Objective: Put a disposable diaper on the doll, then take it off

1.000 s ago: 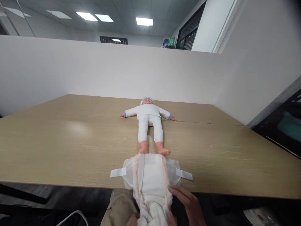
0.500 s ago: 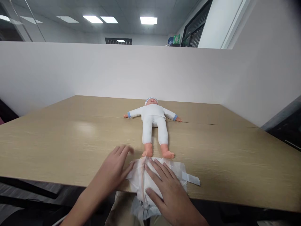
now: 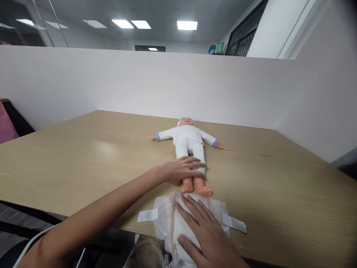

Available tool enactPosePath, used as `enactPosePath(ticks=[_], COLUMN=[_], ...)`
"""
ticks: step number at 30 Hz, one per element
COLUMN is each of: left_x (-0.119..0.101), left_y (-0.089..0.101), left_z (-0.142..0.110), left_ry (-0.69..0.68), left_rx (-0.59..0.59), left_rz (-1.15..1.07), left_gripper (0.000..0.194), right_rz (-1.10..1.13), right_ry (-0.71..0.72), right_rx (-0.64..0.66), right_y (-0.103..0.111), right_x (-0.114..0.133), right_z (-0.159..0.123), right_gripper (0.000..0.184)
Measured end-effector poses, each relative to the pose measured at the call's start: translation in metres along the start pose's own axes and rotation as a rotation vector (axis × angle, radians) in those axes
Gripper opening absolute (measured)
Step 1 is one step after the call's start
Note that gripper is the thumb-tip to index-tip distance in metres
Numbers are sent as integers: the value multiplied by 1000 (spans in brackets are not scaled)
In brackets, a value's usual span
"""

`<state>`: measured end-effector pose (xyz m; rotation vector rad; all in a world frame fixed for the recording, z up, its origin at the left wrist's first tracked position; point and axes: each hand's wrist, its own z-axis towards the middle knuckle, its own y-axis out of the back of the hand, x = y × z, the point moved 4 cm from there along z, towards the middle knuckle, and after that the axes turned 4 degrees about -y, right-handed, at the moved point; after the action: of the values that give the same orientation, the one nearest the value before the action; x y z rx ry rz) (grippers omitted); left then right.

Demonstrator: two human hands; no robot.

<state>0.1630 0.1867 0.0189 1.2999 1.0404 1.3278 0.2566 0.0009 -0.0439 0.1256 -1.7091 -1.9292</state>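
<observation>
A baby doll (image 3: 188, 136) in a white suit with blue cuffs and a white cap lies on its back, arms spread, its feet toward me. Across its lower legs reaches my left hand (image 3: 184, 170), fingers stretched out over the shins; whether it grips them I cannot make out, but it looks open. My right hand (image 3: 205, 229) lies flat, fingers spread, on an unfolded white diaper (image 3: 161, 204). Both tape tabs of the diaper stick out sideways. Its near end hangs over the table's front edge, partly hidden by my right hand.
The wooden table (image 3: 83, 163) runs back to a low white partition (image 3: 139, 82). A thin seam crosses the tabletop near the doll's arms. At the far left stands something pink (image 3: 7, 124). A white cable (image 3: 33, 238) passes by my left arm.
My left hand has moved from the diaper's left side forward and right onto the doll's lower legs. The diaper's left tab now lies stretched out. My right hand stays on the diaper.
</observation>
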Motion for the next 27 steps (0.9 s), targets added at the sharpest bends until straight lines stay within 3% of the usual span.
enactPosePath(ticks=[3,7,11,15,18,22,27], left_x=[0,4,26,59,76,90,97], left_y=[-2,11,62,110,126,131,132], left_z=[6,12,13,10,8,4,0], left_ry=[-44,-45,18,228,290,283,306], left_rx=[-80,-171,-321,-467,-555,-682,-750], left_rz=[-39,-158,-450,-696,-779,-837,-865], left_gripper=[36,32,37,37,39,41,39], right_rz=[22,53,96,152,166,146,155], right_ry=[14,28,19,-21,-72,-52,11], right_rx=[69,187,237,272,217,98,-196], right_y=[-2,-3,2,10,13,10,26], right_x=[-8,-19,-29,-38,-54,-91,-139], right_z=[3,9,23,47,76,130,204], right_gripper=[74,74,76,73,70,69,58])
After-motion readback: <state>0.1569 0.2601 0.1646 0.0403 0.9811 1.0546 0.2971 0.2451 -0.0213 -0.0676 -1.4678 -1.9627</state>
